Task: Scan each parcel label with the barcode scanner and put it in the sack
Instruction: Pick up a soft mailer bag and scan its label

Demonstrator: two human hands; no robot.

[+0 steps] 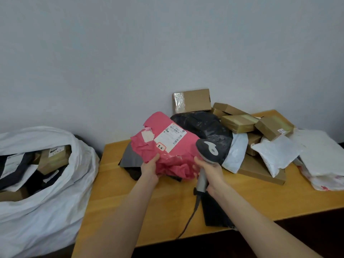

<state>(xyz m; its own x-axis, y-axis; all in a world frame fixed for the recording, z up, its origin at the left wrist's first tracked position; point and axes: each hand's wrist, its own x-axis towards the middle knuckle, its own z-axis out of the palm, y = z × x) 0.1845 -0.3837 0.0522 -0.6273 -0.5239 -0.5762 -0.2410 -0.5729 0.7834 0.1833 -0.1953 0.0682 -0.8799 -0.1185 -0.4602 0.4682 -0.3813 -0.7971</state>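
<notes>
Pink poly mailer up for its scan, with the sack part-filled.

The left hand grips the mailer's lower edge and holds it over the wooden table, shipping label facing up. The right hand is wrapped round the handle of the corded barcode scanner, whose head sits just beside the mailer. The white sack on the left already holds several boxes and bags. A heap of cardboard boxes, a black bag and white mailers waits on the table, so the job looks roughly midway.
</notes>
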